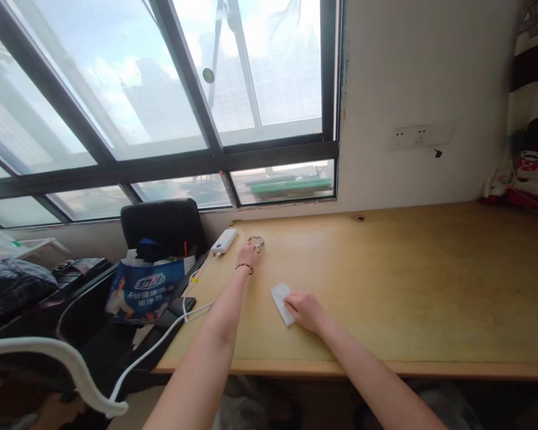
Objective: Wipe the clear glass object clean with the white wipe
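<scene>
My left hand (247, 257) reaches to the far left part of the wooden table, its fingers closed on a small shiny loop (260, 240) that looks like a bracelet or a ring of keys. Too little detail shows to tell its exact kind. A dark beaded bracelet (244, 267) circles my left wrist. Nearer the front edge, my right hand (307, 309) pinches the right side of a folded white tissue (280, 297), which lies flat on the tabletop. The two hands are apart.
A white power bank (224, 240) with a cable plugged in lies beyond my left hand. Left of the table (407, 286) stand a black chair (164, 222) and a blue shopping bag (146, 289). A white curved tube (72, 364) crosses the lower left. The window and wall bound the back.
</scene>
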`<state>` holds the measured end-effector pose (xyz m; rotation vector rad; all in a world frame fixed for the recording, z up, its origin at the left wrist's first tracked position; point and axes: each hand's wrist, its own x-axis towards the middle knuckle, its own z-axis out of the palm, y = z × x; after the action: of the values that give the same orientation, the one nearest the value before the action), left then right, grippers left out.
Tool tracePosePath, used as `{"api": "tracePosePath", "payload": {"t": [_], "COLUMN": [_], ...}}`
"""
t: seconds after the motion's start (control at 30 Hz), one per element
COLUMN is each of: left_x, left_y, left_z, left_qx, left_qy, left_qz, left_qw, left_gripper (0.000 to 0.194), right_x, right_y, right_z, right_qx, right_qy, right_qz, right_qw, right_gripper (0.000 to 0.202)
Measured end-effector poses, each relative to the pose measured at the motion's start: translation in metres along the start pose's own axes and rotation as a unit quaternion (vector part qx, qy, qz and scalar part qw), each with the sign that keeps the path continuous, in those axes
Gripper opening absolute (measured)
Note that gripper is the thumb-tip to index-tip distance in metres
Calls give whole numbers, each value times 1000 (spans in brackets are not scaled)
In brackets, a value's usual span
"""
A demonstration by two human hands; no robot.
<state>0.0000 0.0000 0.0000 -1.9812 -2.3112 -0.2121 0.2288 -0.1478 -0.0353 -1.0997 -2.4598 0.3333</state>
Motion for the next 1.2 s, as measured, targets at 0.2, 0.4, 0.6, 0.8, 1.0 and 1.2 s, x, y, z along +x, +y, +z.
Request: {"api": "tracePosePath", "payload": {"t": [0.2, 0.4, 0.6, 0.8, 1.0, 1.2], "left_x": [2, 4, 5, 0, -34, -140], "left_y": [-11, -11, -8, -3, 40, 86], "left_z": [10, 15, 16, 11, -3, 5], "left_qx": [-15, -26, -33, -40, -78, -244], "left_qy": [5, 7, 7, 12, 118, -3], "left_qz": [-19, -21, -15, -25, 15, 242], "left_qw": [1000, 999, 999, 999, 990, 939], "left_gripper": [20, 19, 18, 18, 44, 26], "right_x": [-1, -3, -2, -3, -2, -12], "right_y": [-2, -5, -8, -5, 2, -5], "right_z": [4, 0, -3, 1, 9, 12], "right_qx": [14, 19, 23, 38, 21, 95], "right_qy": [10, 2, -8, 7, 48, 136], "right_qz": [10, 21, 40, 32, 56, 107], "right_qw": [1000, 1000, 999, 999, 997, 980], "right_gripper": [24, 23, 22, 19, 20, 27]}}
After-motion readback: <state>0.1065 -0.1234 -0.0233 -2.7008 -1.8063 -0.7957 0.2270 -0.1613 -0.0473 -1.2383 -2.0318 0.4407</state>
